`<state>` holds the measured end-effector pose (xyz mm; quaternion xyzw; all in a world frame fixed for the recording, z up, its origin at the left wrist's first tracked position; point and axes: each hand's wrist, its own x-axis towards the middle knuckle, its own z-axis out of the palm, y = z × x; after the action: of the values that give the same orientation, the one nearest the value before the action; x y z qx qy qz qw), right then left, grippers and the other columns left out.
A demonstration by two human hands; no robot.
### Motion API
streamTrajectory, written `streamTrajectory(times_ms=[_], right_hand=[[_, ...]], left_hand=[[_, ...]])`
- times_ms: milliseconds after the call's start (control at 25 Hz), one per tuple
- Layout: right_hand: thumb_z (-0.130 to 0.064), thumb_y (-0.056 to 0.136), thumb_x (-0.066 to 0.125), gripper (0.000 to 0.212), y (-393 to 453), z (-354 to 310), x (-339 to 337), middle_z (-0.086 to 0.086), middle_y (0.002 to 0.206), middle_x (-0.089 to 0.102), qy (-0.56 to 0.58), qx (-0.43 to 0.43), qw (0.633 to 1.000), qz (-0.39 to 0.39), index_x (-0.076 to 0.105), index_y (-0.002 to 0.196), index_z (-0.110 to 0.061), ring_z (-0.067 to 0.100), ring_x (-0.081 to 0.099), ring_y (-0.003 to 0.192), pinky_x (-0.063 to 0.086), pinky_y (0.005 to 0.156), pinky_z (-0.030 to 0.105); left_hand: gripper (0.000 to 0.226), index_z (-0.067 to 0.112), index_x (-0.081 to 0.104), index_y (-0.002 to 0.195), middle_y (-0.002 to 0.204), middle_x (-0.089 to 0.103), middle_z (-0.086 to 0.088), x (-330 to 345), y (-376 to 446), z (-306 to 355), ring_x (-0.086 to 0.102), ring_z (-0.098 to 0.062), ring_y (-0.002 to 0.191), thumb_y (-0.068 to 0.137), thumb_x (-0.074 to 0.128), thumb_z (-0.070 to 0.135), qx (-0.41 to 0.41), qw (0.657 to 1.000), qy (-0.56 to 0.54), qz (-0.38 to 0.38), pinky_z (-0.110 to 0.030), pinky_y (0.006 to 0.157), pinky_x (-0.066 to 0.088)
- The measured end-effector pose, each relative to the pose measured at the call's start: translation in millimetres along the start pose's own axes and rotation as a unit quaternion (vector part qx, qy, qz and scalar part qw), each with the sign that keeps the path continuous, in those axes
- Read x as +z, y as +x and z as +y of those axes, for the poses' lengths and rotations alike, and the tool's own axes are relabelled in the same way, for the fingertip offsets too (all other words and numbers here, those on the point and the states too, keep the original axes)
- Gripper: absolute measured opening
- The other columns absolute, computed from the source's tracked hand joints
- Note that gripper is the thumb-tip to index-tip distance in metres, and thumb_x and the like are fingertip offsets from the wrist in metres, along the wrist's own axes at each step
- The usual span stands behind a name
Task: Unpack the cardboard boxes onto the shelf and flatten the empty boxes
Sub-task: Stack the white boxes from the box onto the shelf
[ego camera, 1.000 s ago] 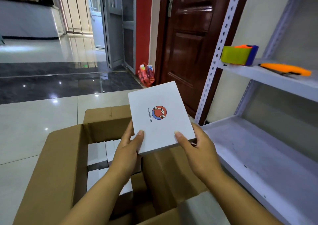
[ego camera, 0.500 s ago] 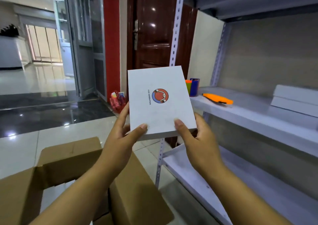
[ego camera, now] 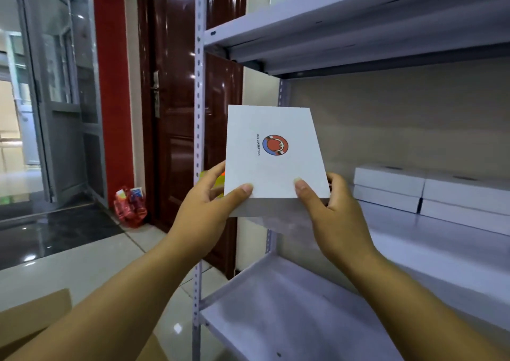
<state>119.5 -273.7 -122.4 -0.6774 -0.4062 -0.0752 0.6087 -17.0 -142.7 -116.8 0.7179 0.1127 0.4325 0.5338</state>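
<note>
Hands meet on one flat white box (ego camera: 274, 153), which you hold up in front of the metal shelf unit (ego camera: 317, 21), level with its middle shelf (ego camera: 430, 247). Your left hand (ego camera: 205, 208) grips the box's near left corner, thumb on the top face and fingers curled round the left edge and underside. Your right hand (ego camera: 335, 217) grips the near right corner the same way, thumb pressed on top, fingers wrapped beneath. The box's lid faces you, tilted up, and shows a round red-and-blue logo (ego camera: 275, 145) with the words OUR GENERATION printed sideways beside it.

Far right on the middle shelf sit four more white boxes (ego camera: 430, 192), stacked two high in two piles that stand just beside each other. The lower shelf (ego camera: 289, 313) runs below your forearms. At the near left corner of the view a brown cardboard box (ego camera: 30, 322) shows only a flap. Behind your left hand something yellow-green (ego camera: 218, 185) peeks out, too hidden to name. A dark wooden door (ego camera: 176, 112) stands to the left of the shelf upright, with a red packet bag (ego camera: 129, 206) on the floor by it.
</note>
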Motion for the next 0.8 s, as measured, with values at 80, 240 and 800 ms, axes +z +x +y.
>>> streamTrajectory(times_ms=[80,240,800], right_hand=[[-0.051,0.091,0.052,0.04,19,7,-12,-0.025,0.1,0.052,-0.01,0.014,1.0,0.009,0.043,0.12,-0.026,-0.004,0.053,0.09,0.039,0.063,0.013],[-0.052,0.093,0.049,0.036,63,25,-35,-0.016,0.097,0.054,-0.042,0.045,0.998,0.023,0.044,0.114,-0.024,0.005,0.054,0.084,0.039,0.061,0.021],[-0.051,0.096,0.044,0.046,130,82,-49,0.0,0.124,0.06,-0.127,0.136,0.982,0.011,0.043,0.128,-0.018,0.024,0.056,0.113,0.036,0.079,0.028]], left_hand=[[0.046,0.046,0.051,0.117,0.111,0.062,0.013,17,17,1,0.062,0.004,0.091,0.073,0.064,0.046,0.005,1.0,0.013,-0.01,-0.019,0.078,0.051],[0.023,0.037,0.059,0.107,0.09,0.071,0.014,56,60,-2,0.068,0.001,0.08,0.087,0.064,0.029,-0.009,1.0,-0.01,-0.01,-0.021,0.074,0.056],[0.022,0.011,0.06,0.115,0.085,0.063,0.0,129,169,-34,0.057,-0.013,0.069,0.098,0.051,0.021,-0.112,0.992,0.034,-0.041,-0.017,0.05,0.044]])
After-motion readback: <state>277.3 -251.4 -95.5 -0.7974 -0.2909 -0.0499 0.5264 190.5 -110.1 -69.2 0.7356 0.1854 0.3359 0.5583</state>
